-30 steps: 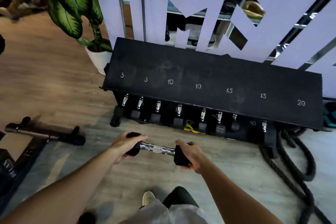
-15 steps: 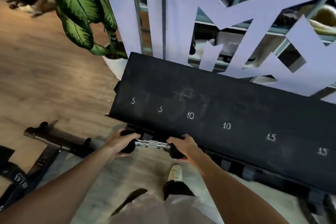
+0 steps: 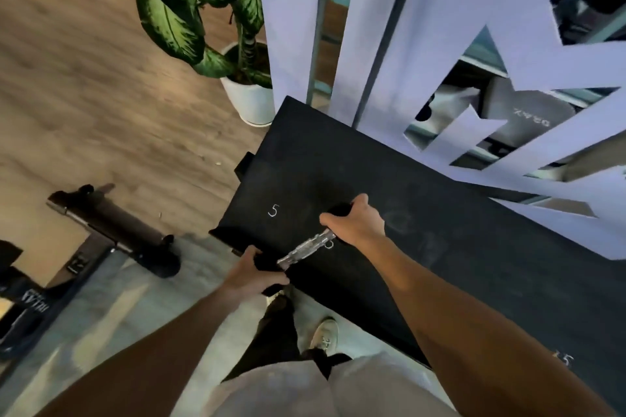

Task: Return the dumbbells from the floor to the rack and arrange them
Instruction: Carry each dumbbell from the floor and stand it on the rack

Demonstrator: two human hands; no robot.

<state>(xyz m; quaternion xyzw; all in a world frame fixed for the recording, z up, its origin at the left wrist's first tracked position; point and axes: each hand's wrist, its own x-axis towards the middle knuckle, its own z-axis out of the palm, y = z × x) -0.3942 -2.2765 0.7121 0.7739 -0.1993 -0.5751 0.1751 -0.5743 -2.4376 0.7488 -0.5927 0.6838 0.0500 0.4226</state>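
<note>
Dumbbell (image 3: 306,250) sits over the front-left corner of the rack (image 3: 440,247), at about 6 o'clock of frame centre, chrome handle running diagonally from 8 to 2 o'clock. Left hand (image 3: 252,276) is wrapped round the near black head at the rack's front edge; right hand (image 3: 355,223) is wrapped round the far head, over the top deck. Both grips closed on the heads, handle bare between them. Can't tell if the dumbbell touches the deck or hangs just above it.

Chalked "5" (image 3: 272,210) is at 10 o'clock of the handle; a second mark shows partly under the handle, unreadable.

Step, as I read it: placing this one on the top deck, left end. Next move likely needs squaring the handle to the rack's front edge, seating it at the matching number, then letting go. Weight marking on the dumbbell isn't visible, so slot match is unconfirmed.

Bench frame (image 3: 115,234) at 9 o'clock on the floor (image 3: 84,105); potted plant (image 3: 250,98) at 11 o'clock.
</note>
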